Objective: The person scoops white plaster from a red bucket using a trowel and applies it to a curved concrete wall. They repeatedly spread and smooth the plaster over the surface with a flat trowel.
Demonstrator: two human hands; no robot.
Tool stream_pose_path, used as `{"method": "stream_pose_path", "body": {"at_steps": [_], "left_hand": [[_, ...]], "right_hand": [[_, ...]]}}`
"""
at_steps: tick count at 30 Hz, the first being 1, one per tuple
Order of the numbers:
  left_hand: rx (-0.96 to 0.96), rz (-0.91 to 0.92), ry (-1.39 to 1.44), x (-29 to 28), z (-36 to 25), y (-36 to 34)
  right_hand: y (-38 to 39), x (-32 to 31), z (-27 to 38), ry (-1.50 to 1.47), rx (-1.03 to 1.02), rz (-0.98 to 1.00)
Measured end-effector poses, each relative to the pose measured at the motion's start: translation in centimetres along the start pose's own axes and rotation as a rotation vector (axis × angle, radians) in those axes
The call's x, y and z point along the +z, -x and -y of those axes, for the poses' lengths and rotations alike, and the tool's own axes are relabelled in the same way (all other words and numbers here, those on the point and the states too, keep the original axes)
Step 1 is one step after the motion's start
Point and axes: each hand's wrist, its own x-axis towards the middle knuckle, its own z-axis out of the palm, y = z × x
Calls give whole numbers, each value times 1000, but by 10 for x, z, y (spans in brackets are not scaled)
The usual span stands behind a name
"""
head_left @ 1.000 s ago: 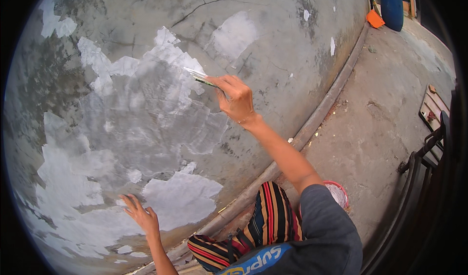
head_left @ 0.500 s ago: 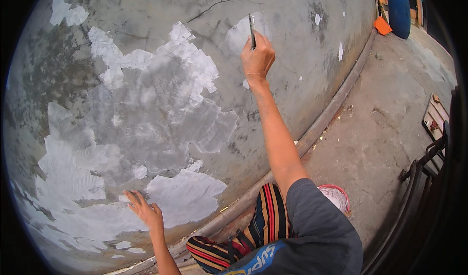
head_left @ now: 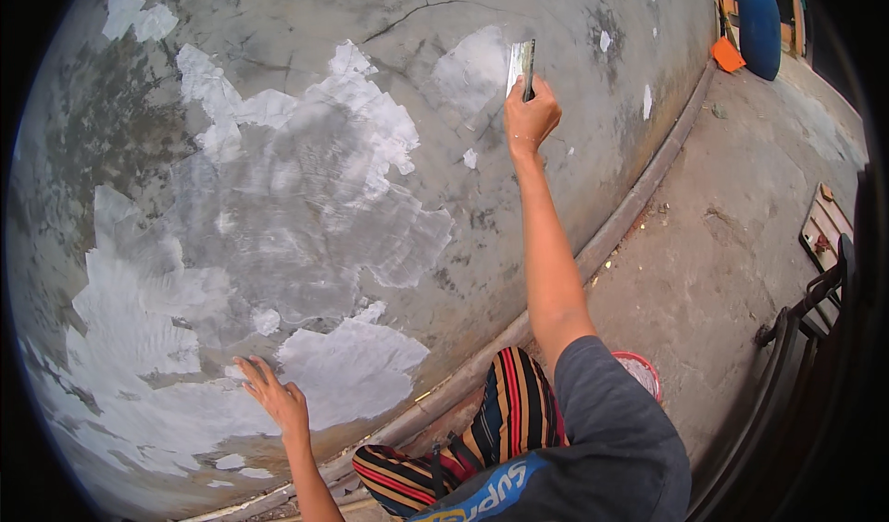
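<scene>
The right hand [head_left: 530,115] is reaching up and far along the grey wall [head_left: 278,22], its grip clenched around the handle of a putty knife [head_left: 521,64]. The blade is standing upright above the knuckles, coated in pale filler, and is lying against the wall at the right edge of a white filler patch [head_left: 472,68]. The left hand [head_left: 273,397] is resting low and to the left, its grip released, fingers spread flat on the wall between two larger white patches [head_left: 356,369].

A wide smear of grey-white filler [head_left: 296,207] is covering the middle of the wall between the two hands. A thin crack [head_left: 407,13] is running across the wall up above it. Near the person's knee, in striped trousers [head_left: 509,411], a red-rimmed bucket [head_left: 639,369] is sitting on the concrete floor [head_left: 722,244]. Far to the right, a blue barrel [head_left: 759,22] is standing beside an orange object [head_left: 728,55] at the foot of the wall.
</scene>
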Motion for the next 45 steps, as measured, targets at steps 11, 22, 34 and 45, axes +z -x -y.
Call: {"method": "stream_pose_path", "body": {"at_steps": [11,22,34,45], "left_hand": [[-41,45,-20,-2,3,1],[-16,-35,16,7,-2,0],[-24,0,21,-5,-4,1],[-4,-8,-17,-3,3,4]], "right_hand": [[22,20,81,-309,-405,14],[90,3,70,-259,-598,400],[-34,8,72,-933,228,807],[-63,41,56,-322,-65,591]]}}
